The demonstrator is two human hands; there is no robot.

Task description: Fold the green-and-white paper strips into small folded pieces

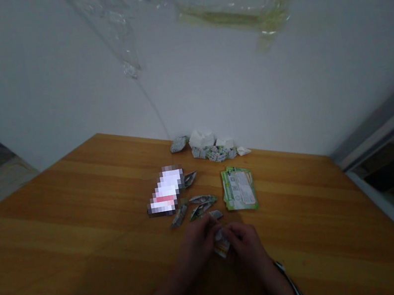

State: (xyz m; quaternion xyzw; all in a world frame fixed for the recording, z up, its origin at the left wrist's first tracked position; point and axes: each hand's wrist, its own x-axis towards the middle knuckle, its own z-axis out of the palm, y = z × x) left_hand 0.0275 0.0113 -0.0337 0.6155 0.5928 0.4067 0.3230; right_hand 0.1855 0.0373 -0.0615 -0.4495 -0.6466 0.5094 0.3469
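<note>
Both my hands meet near the front middle of the table, pinching a small folded piece of printed paper [222, 247] between them. My left hand [203, 234] grips its upper left side, fingers closed. On the right side, my right hand [243, 240] has thumb and fingers pressed on the same paper. Several folded green-and-white papers [202, 209] lie just beyond my hands. A stack of flat green-and-white printed sheets [239, 188] rests to the right of them. The exact fold of the held paper is partly hidden by my fingers.
On the wooden table [77, 197], a phone with a lit, blurred screen [166, 190] lies left of the folded papers. Crumpled white and printed papers [212, 146] sit against the wall [190, 83]. A shelf with a dark flat object [390, 173] stands at the right.
</note>
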